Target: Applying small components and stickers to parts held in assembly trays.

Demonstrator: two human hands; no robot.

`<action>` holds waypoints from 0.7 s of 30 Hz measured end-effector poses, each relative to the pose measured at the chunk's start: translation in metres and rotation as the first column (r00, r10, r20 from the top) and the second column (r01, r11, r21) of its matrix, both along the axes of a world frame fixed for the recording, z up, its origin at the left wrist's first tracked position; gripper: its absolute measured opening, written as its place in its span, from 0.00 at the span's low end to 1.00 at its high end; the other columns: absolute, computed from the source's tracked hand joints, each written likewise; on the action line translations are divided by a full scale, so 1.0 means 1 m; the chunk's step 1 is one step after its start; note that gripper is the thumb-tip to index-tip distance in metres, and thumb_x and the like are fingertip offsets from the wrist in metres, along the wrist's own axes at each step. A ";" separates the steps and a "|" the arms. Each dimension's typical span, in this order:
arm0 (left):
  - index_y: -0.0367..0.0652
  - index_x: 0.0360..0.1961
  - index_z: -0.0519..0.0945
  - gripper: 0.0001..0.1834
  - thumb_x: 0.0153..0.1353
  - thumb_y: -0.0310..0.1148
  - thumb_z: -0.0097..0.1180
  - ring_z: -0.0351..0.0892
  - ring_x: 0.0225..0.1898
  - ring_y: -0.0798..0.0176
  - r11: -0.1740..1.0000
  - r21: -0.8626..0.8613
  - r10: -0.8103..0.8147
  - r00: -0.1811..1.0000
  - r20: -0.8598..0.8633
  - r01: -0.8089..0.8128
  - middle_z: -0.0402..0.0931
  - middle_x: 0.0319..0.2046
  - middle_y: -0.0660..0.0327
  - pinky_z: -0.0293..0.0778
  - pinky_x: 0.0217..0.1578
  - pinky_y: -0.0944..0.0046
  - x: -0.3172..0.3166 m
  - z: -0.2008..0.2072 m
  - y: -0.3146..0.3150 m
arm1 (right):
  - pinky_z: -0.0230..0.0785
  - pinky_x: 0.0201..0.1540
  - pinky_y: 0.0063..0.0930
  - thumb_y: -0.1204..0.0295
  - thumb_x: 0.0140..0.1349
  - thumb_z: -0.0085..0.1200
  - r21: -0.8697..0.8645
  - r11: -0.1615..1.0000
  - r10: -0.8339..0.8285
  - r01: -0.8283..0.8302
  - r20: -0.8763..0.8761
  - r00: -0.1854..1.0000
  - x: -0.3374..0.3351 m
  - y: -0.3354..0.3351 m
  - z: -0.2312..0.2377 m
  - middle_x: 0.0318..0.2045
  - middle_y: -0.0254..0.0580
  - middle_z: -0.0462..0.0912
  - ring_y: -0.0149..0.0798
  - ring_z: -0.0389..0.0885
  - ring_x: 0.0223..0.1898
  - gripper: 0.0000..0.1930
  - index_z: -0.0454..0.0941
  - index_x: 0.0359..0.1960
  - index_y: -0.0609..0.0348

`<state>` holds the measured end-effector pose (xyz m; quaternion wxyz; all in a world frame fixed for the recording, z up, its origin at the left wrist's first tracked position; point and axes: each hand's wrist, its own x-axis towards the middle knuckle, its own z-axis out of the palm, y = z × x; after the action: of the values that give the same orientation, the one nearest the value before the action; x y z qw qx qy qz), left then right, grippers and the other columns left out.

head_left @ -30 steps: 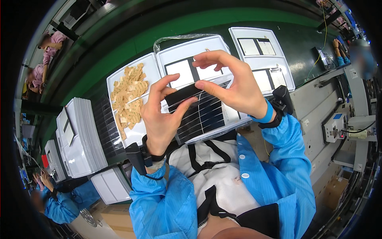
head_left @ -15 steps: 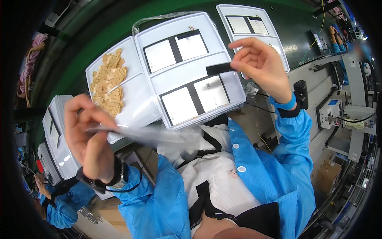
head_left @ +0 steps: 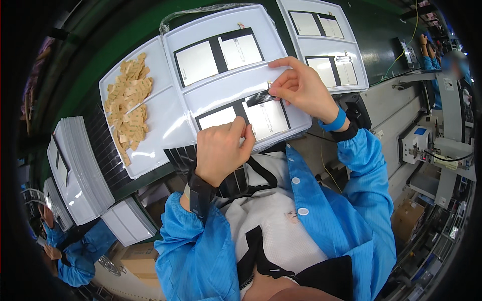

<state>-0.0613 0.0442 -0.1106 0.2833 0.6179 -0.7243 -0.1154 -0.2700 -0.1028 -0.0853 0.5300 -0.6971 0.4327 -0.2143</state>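
My right hand (head_left: 306, 93) pinches the end of a black adhesive strip (head_left: 258, 98) between thumb and forefinger. This strip lies along the upper edge of the right half of a flat silver battery pack (head_left: 266, 118) in the tray's lower compartment. My left hand (head_left: 221, 153) is closed, knuckles up, its fingertips by the pack's lower part. A clear sheet with black strips (head_left: 182, 159) shows on both sides of the left hand, which seems to grip it; the grip itself is hidden. Another silver pack (head_left: 198, 64) sits in the upper compartment of the white tray (head_left: 221, 93).
Tan peeled backing papers (head_left: 131, 95) are heaped in a white tray on the left. More strip sheets (head_left: 103, 150) lie beside it, near stacked white trays (head_left: 83, 175). At the right stand another tray with packs (head_left: 321, 45) and a machine (head_left: 419, 143). Co-workers sit on both sides.
The right hand has brought the black strip down and left onto the lower pack. My left hand has swung right with the sheet, from beside the paper heap to the same pack.
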 end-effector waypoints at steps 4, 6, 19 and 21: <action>0.47 0.33 0.81 0.07 0.64 0.34 0.67 0.76 0.13 0.59 1.000 -0.008 0.008 1.000 -0.012 -0.009 0.74 0.13 0.64 0.68 0.18 0.58 0.001 0.000 0.000 | 0.82 0.33 0.24 0.78 0.61 0.71 -0.049 0.999 0.008 -0.009 -0.020 1.000 0.001 0.001 -0.002 0.33 0.44 0.90 0.31 0.89 0.31 0.27 0.76 0.62 0.65; 0.47 0.39 0.84 0.06 0.64 0.34 0.67 0.75 0.13 0.59 1.000 0.001 0.013 1.000 -0.011 -0.013 0.73 0.12 0.64 0.68 0.18 0.58 0.000 0.003 -0.001 | 0.83 0.33 0.25 0.78 0.62 0.71 -0.043 0.999 -0.004 0.003 -0.022 1.000 0.002 0.001 -0.002 0.33 0.45 0.90 0.32 0.90 0.31 0.27 0.76 0.61 0.65; 0.51 0.65 0.84 0.27 0.63 0.33 0.63 0.76 0.13 0.58 0.998 0.014 0.065 0.991 0.120 -0.067 0.75 0.13 0.62 0.70 0.19 0.56 -0.007 0.003 0.000 | 0.82 0.37 0.24 0.76 0.59 0.75 -0.219 0.975 0.008 -0.039 -0.142 0.990 0.007 0.003 0.005 0.31 0.40 0.89 0.32 0.90 0.32 0.28 0.77 0.61 0.60; 0.51 0.65 0.84 0.27 0.63 0.33 0.63 0.76 0.13 0.58 0.997 0.005 0.073 0.991 0.114 -0.074 0.75 0.13 0.62 0.70 0.19 0.55 -0.008 0.004 0.000 | 0.81 0.35 0.32 0.74 0.58 0.74 -0.289 0.954 0.024 -0.074 -0.172 0.985 0.008 0.003 0.004 0.29 0.45 0.89 0.42 0.91 0.30 0.29 0.74 0.59 0.64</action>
<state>-0.0692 0.0445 -0.1069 0.2428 0.6509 -0.7156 -0.0729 -0.2623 -0.0994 -0.0812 0.3873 -0.7942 0.4215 -0.2040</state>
